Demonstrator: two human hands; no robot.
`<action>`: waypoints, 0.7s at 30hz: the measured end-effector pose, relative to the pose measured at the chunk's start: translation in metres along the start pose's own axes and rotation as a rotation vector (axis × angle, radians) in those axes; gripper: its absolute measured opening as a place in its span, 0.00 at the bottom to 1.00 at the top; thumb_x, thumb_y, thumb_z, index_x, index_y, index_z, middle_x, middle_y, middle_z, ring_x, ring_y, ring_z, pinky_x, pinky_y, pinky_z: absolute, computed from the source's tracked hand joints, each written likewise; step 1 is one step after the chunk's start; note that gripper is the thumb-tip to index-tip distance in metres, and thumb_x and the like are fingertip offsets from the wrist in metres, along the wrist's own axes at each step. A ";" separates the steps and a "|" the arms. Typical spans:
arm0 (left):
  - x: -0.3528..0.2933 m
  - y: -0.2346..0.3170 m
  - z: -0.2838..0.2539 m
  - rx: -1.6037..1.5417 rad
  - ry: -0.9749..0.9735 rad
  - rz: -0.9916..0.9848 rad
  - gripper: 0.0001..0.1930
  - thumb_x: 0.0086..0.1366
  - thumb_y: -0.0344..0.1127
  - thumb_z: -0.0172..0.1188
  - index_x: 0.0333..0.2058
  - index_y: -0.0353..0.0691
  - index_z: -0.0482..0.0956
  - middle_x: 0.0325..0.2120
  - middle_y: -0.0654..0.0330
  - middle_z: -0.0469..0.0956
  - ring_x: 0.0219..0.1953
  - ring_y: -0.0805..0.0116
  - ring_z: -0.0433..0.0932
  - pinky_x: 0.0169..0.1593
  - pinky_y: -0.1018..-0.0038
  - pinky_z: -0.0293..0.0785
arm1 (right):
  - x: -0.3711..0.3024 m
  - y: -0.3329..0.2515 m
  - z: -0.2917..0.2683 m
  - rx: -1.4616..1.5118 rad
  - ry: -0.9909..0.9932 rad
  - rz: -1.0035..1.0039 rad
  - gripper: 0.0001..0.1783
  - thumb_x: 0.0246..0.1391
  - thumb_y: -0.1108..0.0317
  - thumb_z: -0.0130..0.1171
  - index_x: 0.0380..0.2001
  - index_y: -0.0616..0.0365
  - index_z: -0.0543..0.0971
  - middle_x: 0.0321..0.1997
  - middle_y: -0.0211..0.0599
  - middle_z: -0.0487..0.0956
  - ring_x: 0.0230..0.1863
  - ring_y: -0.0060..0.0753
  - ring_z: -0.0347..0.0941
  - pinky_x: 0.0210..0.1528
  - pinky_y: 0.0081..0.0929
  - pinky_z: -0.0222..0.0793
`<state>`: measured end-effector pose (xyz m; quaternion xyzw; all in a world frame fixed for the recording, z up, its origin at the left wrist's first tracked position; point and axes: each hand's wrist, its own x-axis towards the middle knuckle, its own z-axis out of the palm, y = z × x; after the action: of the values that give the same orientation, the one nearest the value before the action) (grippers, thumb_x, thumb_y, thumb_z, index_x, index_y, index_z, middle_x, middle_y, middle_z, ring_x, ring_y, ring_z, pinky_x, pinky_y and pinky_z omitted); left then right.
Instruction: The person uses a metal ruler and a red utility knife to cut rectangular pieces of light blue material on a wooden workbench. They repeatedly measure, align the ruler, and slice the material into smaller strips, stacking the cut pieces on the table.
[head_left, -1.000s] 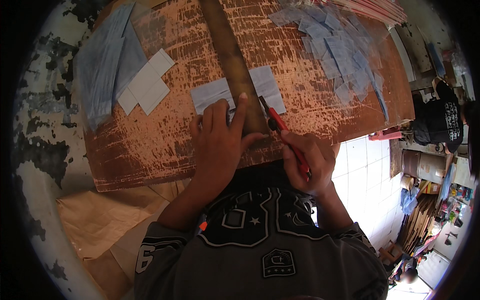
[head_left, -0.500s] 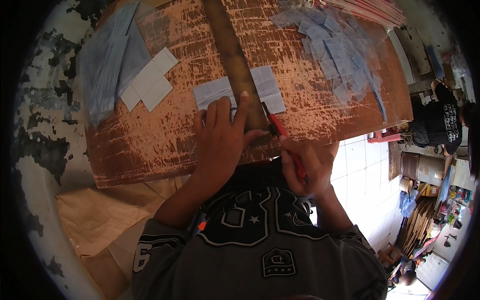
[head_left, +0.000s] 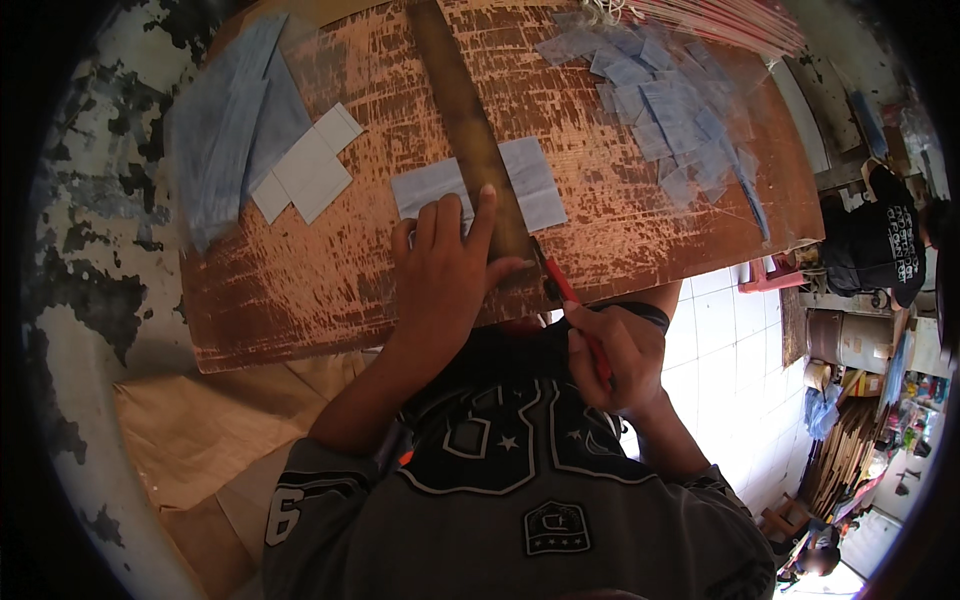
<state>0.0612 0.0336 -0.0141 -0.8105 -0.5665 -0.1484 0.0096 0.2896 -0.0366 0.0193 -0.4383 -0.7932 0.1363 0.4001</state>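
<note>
My left hand lies flat with its fingers stretched out. It presses on a long, worn, brownish ruler and on the pale grey-blue sheet beneath. The sheet shows on both sides of the ruler. My right hand is closed around a red utility knife. The knife's tip is beside the ruler's near end, just below the sheet's lower edge.
All this is on a scratched brown board. White card pieces and blue translucent sheets lie at left. Small clear-blue squares and pinkish sticks lie at far right. A person in black is beyond the board's right edge.
The knife and my right hand have drawn back toward me along the ruler's right edge, off the sheet. My left hand still holds the ruler down.
</note>
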 end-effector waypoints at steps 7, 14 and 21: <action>-0.001 -0.002 0.003 0.068 0.089 0.051 0.44 0.63 0.64 0.70 0.71 0.43 0.75 0.50 0.56 0.73 0.56 0.58 0.73 0.63 0.51 0.66 | 0.026 0.008 -0.004 -0.030 0.144 -0.051 0.21 0.53 0.84 0.67 0.52 0.64 0.85 0.27 0.38 0.81 0.23 0.38 0.78 0.28 0.33 0.72; 0.000 0.001 0.001 0.009 -0.007 0.013 0.45 0.64 0.61 0.71 0.75 0.46 0.72 0.54 0.54 0.72 0.60 0.54 0.73 0.67 0.47 0.63 | 0.035 0.020 0.012 -0.023 0.119 -0.062 0.20 0.56 0.83 0.66 0.53 0.63 0.84 0.30 0.42 0.83 0.27 0.42 0.82 0.31 0.36 0.74; -0.002 0.001 0.001 0.030 0.018 0.031 0.45 0.64 0.60 0.71 0.75 0.44 0.72 0.54 0.54 0.71 0.60 0.55 0.73 0.66 0.48 0.63 | 0.031 0.023 0.015 0.005 0.082 -0.012 0.21 0.57 0.83 0.66 0.55 0.61 0.83 0.31 0.43 0.84 0.28 0.43 0.83 0.32 0.36 0.76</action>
<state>0.0615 0.0314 -0.0158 -0.8176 -0.5559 -0.1469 0.0293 0.2830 0.0041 0.0130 -0.4375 -0.7784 0.1178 0.4345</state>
